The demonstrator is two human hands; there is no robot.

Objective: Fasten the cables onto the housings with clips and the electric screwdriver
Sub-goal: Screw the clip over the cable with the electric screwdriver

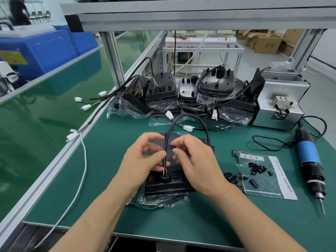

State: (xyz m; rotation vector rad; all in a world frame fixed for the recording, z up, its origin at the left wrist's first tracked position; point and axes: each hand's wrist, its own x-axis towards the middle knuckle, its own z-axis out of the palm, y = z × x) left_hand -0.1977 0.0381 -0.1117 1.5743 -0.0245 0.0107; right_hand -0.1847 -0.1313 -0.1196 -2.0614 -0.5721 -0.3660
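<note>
My left hand [143, 160] gripped the black cable [190, 115] between thumb and fingers, just above the housing [169, 185] on the tabletop [109, 170]. My right hand [196, 164] pinched a small clip [170, 147] against that cable. The electric screwdriver [308, 157] lay well to my right, with the spare clips [233, 177] between it and the housing.

The surface [127, 206] is plain green. The housing [163, 186] is black. The cable [190, 117] rising from the housing is black-sheathed, showing yellow and blue at its lower end. The connector [188, 128] behind the housing is white. Right of the housing, the clips [257, 167] are black, and the electric screwdriver [307, 153] is black with a blue band.
</note>
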